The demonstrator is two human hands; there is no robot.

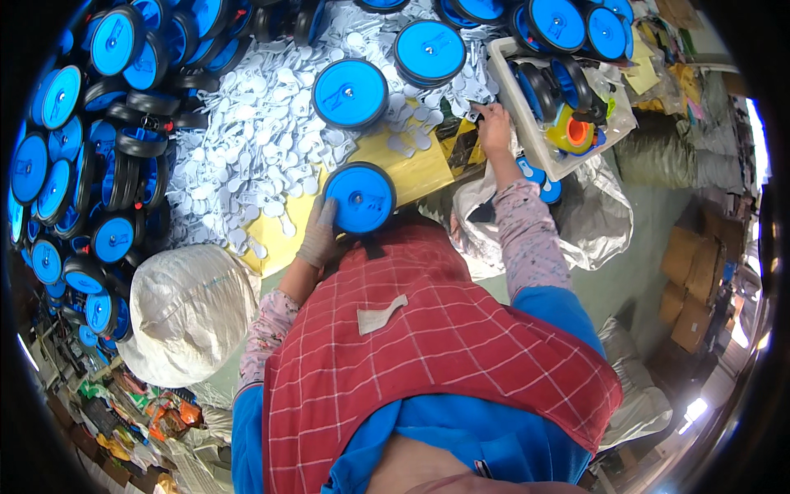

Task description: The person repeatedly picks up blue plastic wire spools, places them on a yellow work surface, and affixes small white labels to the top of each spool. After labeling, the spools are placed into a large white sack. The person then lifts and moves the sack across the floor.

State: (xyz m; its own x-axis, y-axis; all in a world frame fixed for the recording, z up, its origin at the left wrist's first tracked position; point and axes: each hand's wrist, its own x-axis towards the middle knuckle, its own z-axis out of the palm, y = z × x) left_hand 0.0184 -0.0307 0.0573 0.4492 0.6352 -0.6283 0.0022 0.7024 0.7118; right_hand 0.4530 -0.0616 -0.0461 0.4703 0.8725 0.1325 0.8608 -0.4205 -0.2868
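Note:
A blue wheel with a black tyre (360, 198) lies against the front of my apron, at the near edge of the work surface. My left hand (319, 237), in a thin pale glove, grips its left rim. My bare right hand (494, 130) is at the table's edge, beside the white bin; its fingers are drawn together, and whatever they hold is too small to make out. Beyond the held wheel, another blue wheel (350, 92) and a stacked blue wheel (429, 51) rest on a heap of small pale grey plastic clips (271, 136).
Many blue wheels (113, 239) are piled along the left. The white bin (564, 170) at right holds wheels and a yellow-orange part. A white woven sack (193, 309) stands at left; an open sack (588, 222) hangs below the bin. Cardboard boxes (690, 267) sit farther right.

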